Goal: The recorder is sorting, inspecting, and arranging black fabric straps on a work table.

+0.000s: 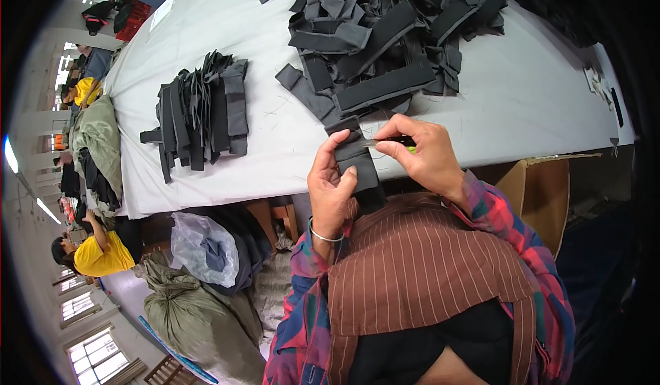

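Between the thumb and fingers of my left hand (333, 182) is a dark grey fabric strip (357, 162), held just over the table's near edge. My right hand (427, 152) pinches a small pair of thread snips (375, 143), their metal tip at the strip's right edge; a bit of yellow-green shows by the palm. Beyond my hands spreads a large loose heap of black and dark grey fabric strips (385, 55). Off to the left lies a smaller, neater pile of similar strips (205, 110).
A white cloth covers the table (268, 168), with thread ends scattered on it. Under its right edge stands a cardboard box (540, 192). On the left are a clear plastic bag (203, 247), a tied green sack (199, 316) and a person in yellow (103, 254).
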`<state>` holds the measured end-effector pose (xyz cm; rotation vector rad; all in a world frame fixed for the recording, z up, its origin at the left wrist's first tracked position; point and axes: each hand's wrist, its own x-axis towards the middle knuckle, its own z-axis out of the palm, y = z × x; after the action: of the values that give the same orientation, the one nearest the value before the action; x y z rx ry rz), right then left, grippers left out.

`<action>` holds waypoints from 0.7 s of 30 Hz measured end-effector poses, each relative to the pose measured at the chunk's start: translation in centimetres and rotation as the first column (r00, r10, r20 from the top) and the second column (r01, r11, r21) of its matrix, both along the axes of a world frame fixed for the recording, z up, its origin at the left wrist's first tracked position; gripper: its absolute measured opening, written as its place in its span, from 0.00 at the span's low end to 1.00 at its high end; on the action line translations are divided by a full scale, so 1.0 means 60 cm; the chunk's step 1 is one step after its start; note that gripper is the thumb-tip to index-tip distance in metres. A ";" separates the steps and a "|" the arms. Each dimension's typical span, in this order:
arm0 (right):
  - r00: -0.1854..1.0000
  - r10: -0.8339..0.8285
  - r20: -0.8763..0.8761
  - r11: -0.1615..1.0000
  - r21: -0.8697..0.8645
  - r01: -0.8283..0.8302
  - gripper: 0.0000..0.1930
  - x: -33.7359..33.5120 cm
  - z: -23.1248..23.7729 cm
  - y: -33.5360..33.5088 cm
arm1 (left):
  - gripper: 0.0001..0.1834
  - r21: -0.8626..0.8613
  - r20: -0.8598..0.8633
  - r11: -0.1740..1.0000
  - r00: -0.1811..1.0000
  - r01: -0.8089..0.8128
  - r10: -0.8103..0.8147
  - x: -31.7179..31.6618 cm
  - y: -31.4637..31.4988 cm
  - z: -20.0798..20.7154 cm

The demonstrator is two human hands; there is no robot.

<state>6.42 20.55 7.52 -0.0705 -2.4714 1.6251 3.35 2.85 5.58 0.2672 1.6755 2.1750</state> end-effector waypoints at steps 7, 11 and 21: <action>0.996 0.010 -0.087 0.982 0.189 0.007 0.07 0.011 -0.004 0.007 | 0.30 0.040 0.031 0.999 0.999 -0.021 0.020 0.000 -0.008 -0.002; 0.995 0.018 -0.095 0.980 0.198 0.001 0.07 0.013 -0.001 0.006 | 0.29 0.100 0.085 0.995 0.996 -0.031 0.023 0.002 -0.007 0.001; 1.000 0.006 0.003 0.997 0.080 -0.006 0.07 0.014 -0.002 0.005 | 0.30 0.130 0.112 0.991 0.993 -0.042 0.027 0.004 -0.012 0.001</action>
<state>7.24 20.87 7.38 -0.0545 -2.5382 1.5271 3.57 2.11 5.65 0.1518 1.4897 2.2866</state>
